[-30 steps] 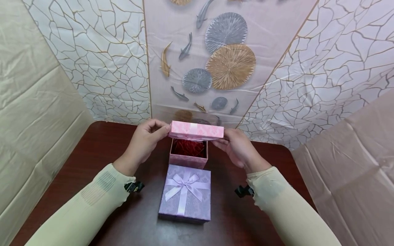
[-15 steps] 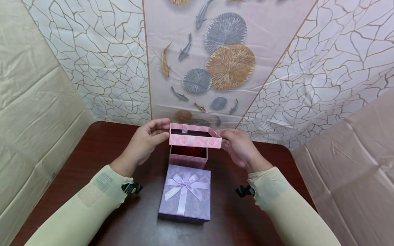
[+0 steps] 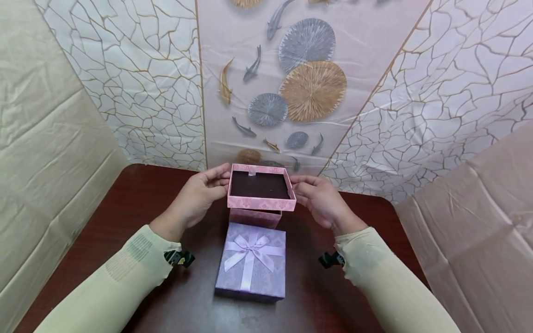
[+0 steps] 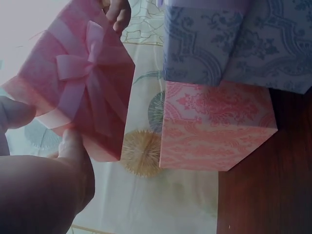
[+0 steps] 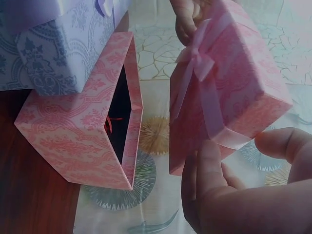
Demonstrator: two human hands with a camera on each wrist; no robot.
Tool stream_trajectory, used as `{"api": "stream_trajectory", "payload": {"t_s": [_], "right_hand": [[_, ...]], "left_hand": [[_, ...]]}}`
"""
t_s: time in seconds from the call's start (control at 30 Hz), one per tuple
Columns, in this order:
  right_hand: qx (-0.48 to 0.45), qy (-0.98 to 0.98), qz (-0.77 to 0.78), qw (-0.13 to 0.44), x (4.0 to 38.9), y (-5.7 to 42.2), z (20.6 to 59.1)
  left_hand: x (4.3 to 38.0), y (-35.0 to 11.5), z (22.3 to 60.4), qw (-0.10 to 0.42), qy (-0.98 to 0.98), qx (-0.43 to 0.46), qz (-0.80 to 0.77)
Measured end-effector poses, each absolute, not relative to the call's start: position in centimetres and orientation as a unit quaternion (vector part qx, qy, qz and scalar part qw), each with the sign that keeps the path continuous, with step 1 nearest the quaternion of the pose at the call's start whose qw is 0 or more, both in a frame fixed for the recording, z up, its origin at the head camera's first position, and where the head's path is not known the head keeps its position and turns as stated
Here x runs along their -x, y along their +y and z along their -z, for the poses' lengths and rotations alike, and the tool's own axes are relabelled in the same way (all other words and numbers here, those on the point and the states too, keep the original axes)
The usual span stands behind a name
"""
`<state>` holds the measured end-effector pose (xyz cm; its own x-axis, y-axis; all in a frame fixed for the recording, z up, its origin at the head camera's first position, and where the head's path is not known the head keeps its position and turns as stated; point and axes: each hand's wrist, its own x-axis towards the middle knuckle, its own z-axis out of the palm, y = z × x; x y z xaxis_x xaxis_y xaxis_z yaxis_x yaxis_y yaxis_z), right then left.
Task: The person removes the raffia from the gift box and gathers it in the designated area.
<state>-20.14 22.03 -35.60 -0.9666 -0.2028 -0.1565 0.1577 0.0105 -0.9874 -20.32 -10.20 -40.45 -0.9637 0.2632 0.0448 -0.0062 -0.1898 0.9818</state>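
Note:
My left hand and my right hand pinch a pink box lid by its left and right sides. Its dark hollow inside faces up towards the head camera. On the other face a ribbon bow shows in the left wrist view. Below and a little in front of the lid stands the open pink gift box, mostly covered from above. A bit of red shredded filler is visible in its opening from the right wrist.
A closed purple gift box with a lilac bow stands just in front of the pink box. Everything rests on a dark reddish-brown table. Behind the table hangs a patterned cloth, with plain cloth at the sides.
The pink lid has tipped over between my hands: first its side edge and ribbon showed, now its dark inside does. It has come slightly lower. The boxes have not moved.

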Motion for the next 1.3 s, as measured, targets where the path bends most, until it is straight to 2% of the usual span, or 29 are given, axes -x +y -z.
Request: {"api": "stream_trajectory", "payload": {"t_s": [0.17, 1.3], "right_hand": [[0.026, 0.704, 0.697, 0.131, 20.1, 22.1, 35.7], [0.053, 0.773, 0.618, 0.136, 20.6, 19.1, 35.3]], "left_hand": [[20.3, -10.2, 40.7, 0.107, 0.638, -0.093, -0.757], [20.7, -12.8, 40.4, 0.122, 0.658, -0.062, -0.741]]}}
